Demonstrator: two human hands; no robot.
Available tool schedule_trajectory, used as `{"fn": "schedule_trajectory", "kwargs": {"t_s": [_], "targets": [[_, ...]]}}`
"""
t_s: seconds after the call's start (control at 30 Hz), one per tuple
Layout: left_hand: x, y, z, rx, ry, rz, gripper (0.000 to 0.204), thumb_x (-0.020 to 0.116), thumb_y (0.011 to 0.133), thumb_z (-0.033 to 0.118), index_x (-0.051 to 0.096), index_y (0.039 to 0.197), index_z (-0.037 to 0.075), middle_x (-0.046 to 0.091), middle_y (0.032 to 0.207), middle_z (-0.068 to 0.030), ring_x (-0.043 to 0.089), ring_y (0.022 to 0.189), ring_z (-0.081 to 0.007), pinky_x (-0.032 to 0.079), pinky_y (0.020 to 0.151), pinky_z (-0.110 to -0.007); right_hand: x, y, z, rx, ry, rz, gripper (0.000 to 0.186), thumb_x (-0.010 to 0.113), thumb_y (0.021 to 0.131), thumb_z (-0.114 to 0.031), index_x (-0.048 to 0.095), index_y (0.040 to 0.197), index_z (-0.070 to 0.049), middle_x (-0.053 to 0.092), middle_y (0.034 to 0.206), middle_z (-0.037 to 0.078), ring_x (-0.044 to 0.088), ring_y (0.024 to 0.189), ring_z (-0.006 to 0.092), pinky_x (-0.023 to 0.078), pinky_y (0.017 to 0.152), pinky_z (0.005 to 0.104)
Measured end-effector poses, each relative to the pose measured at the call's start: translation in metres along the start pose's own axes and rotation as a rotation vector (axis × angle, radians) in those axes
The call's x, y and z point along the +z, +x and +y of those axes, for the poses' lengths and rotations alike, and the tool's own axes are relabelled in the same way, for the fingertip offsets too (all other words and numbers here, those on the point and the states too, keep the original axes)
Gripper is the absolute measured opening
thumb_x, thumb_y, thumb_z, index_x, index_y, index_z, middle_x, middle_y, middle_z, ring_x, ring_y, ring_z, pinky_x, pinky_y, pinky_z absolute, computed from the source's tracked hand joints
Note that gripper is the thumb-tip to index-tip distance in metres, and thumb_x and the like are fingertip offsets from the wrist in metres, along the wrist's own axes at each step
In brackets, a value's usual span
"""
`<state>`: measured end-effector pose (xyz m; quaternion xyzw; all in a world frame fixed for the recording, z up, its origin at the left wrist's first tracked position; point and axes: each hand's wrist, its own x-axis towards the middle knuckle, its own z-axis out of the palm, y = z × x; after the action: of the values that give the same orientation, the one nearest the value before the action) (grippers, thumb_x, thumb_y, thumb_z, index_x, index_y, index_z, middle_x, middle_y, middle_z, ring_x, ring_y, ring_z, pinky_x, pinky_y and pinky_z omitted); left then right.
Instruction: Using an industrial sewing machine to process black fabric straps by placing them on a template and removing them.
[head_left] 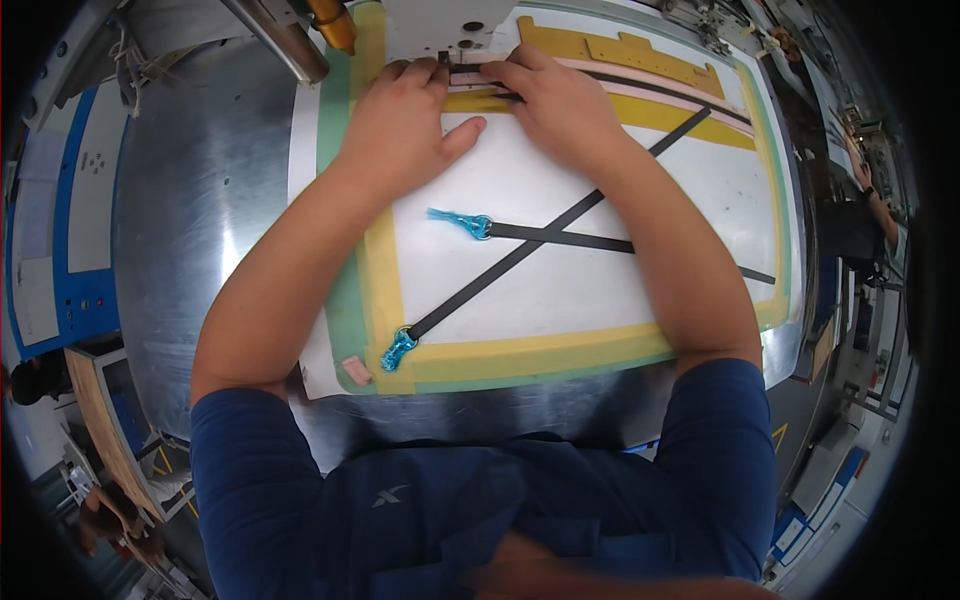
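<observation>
My left hand (405,125) lies palm down beside the white machine head (430,25), its thumb spread away from the fingers. The fingertips rest by a small metal foot at the head's base. Close to its right, my right hand (565,110) has bent fingers pressed onto a black strap (660,90), which runs along a pale pink strip. Part of the strap is hidden under the fingers. Two other black straps (490,285) cross on the white sheet (520,310) below my hands. Blue wrapping covers the ring ends, one in the middle (472,225), one lower left (398,348).
A mustard-yellow template (630,60) lies at the back. Yellow tape (540,354) and green tape border the sheet on a metal table (200,180). A metal post (280,40) stands at upper left. A blue-and-white cabinet (85,200) is at far left; another person's arm (880,210) shows at far right.
</observation>
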<state>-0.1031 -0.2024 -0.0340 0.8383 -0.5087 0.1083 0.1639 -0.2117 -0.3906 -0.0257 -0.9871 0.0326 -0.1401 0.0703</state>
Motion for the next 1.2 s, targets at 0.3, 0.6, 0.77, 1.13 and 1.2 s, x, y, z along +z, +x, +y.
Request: {"fn": "schedule_trajectory", "kwargs": {"t_s": [0.3,0.6,0.77,1.13,1.2], "targets": [[0.0032,-0.002,-0.0021,0.026,-0.006,0.053,0.066,0.073,0.091,0.045,0.067,0.129,-0.009,0.065,0.134,-0.0219,0.06,0.124,-0.0389,0.048,0.109,-0.044,0.0006,0.0,-0.002,0.025,-0.003,-0.007,0.04,0.062,0.094,-0.01,0.068,0.132,-0.019,0.064,0.121,0.004,0.069,0.111,0.0265,0.058,0.09,0.0418],[0.0024,-0.0024,-0.0013,0.012,0.014,0.047,0.067,0.072,0.091,0.046,0.066,0.13,-0.008,0.065,0.134,-0.0223,0.06,0.124,-0.0382,0.048,0.109,-0.044,-0.0004,-0.0004,-0.0041,0.016,-0.014,-0.004,0.039,0.062,0.095,-0.012,0.068,0.132,-0.019,0.065,0.122,0.003,0.069,0.112,0.0256,0.058,0.091,0.0411],[-0.0015,-0.0012,0.0019,-0.006,0.026,0.006,0.068,0.072,0.091,0.047,0.066,0.132,-0.008,0.065,0.135,-0.0213,0.06,0.125,-0.0377,0.048,0.109,-0.043,0.0004,0.001,-0.0056,0.036,-0.02,-0.014,0.04,0.062,0.095,-0.011,0.068,0.133,-0.02,0.065,0.121,0.002,0.069,0.112,0.0251,0.058,0.091,0.0407],[-0.0006,-0.0034,0.0052,-0.033,0.041,-0.004,0.073,0.07,0.092,0.05,0.063,0.137,-0.006,0.063,0.14,-0.0218,0.06,0.126,-0.0374,0.048,0.11,-0.043,0.0018,0.0003,-0.0059,0.042,-0.018,-0.018,0.041,0.059,0.095,-0.011,0.068,0.134,-0.02,0.065,0.122,0.002,0.068,0.112,0.0255,0.058,0.09,0.0413],[-0.0019,-0.0036,0.0055,-0.033,0.038,-0.016,0.074,0.069,0.092,0.051,0.063,0.138,-0.006,0.063,0.14,-0.0225,0.06,0.127,-0.0375,0.048,0.11,-0.043,0.0007,0.001,-0.0064,0.044,-0.013,-0.022,0.041,0.059,0.094,-0.01,0.068,0.133,-0.02,0.065,0.122,0.002,0.068,0.112,0.0255,0.058,0.09,0.0415]]}}
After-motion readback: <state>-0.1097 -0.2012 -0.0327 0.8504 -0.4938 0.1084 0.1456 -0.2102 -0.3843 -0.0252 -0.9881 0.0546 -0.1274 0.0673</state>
